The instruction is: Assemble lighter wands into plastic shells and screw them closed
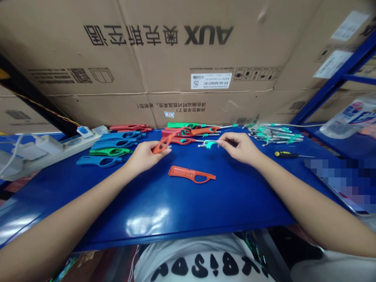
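My left hand (146, 157) is closed around an orange lighter casing half (164, 144), its looped end showing past the fingers. In my right hand (239, 147), thumb and forefinger pinch a lighter's inner part (210, 144) with a teal trigger and thin wires. Between the hands, nearer the table's front, another orange casing half (192, 174) lies with its inside up. Behind them rest lighters in red (178, 140), green (182, 125) and orange (205, 131), several with metal rods.
Blue casings (101, 161) and a green casing (111, 151) lie at the left, beside a white power strip (79, 145). At the right are a heap of metal-rod parts (273, 133), a yellow-black screwdriver (283, 154) and a pixelated device (343, 184). Cardboard (164, 58) walls the back.
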A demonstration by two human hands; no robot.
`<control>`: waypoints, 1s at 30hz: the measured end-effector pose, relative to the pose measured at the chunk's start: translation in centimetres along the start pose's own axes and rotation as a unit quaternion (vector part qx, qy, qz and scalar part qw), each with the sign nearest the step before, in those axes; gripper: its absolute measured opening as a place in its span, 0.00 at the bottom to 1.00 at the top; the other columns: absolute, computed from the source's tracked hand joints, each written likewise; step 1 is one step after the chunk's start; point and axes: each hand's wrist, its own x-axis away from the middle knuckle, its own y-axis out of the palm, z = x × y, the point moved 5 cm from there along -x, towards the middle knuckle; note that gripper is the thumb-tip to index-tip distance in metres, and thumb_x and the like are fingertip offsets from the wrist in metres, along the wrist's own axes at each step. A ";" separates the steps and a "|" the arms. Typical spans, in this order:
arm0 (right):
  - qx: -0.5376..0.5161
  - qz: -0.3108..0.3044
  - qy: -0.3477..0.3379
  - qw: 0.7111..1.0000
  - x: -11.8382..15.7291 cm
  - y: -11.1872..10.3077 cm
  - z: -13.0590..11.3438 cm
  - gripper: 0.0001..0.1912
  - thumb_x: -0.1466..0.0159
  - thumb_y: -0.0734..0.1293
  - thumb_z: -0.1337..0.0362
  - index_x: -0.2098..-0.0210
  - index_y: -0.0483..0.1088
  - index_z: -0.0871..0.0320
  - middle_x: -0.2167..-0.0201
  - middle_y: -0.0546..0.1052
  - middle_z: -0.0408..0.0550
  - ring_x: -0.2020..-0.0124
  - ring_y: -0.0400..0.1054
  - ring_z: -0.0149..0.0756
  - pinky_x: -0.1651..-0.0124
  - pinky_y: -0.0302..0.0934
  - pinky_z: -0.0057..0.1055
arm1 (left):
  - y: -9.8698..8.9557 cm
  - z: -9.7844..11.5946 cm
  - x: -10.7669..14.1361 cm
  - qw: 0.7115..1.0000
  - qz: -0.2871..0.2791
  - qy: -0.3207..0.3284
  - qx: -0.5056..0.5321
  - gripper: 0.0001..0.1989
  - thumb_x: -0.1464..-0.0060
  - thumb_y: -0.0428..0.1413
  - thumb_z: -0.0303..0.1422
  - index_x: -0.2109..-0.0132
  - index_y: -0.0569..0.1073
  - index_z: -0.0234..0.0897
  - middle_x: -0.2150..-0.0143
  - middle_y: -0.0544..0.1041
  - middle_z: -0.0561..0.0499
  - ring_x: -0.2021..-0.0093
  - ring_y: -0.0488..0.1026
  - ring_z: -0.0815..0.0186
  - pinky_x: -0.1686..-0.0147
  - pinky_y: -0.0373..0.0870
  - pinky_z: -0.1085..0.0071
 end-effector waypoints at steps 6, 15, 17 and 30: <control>-0.094 -0.036 -0.031 0.994 0.6 2.0 -2.6 0.15 0.31 0.61 0.53 0.67 0.68 0.57 0.67 0.73 0.47 0.65 0.66 0.36 0.59 0.62 0.35 | 3.5 2.5 2.1 0.929 -0.085 -0.117 0.339 0.19 0.53 0.67 0.43 0.58 0.76 0.35 0.74 0.75 0.54 0.84 0.49 0.78 0.83 0.42 0.76; -0.205 -0.163 -0.012 0.965 1.0 4.0 -4.1 0.15 0.31 0.62 0.52 0.65 0.70 0.56 0.67 0.77 0.46 0.65 0.72 0.35 0.57 0.66 0.35 | 5.9 3.2 3.2 0.942 -0.107 -0.087 0.306 0.24 0.47 0.64 0.47 0.48 0.76 0.36 0.57 0.81 0.47 0.58 0.78 0.61 0.58 0.74 0.68; -0.091 -0.132 -0.030 0.987 0.0 0.7 -1.9 0.15 0.31 0.62 0.52 0.65 0.71 0.56 0.66 0.78 0.48 0.64 0.72 0.37 0.58 0.65 0.35 | 5.1 3.4 2.7 0.980 -0.105 0.011 0.168 0.22 0.44 0.62 0.48 0.49 0.77 0.37 0.53 0.80 0.48 0.54 0.77 0.60 0.54 0.72 0.67; 0.402 -0.062 0.054 0.912 -0.2 -16.8 15.2 0.10 0.37 0.62 0.63 0.70 0.74 0.55 0.64 0.80 0.57 0.61 0.72 0.50 0.56 0.65 0.48 | 2.0 4.0 3.3 0.908 -0.313 0.189 -0.205 0.12 0.40 0.57 0.35 0.49 0.76 0.45 0.54 0.76 0.51 0.57 0.75 0.63 0.60 0.66 0.73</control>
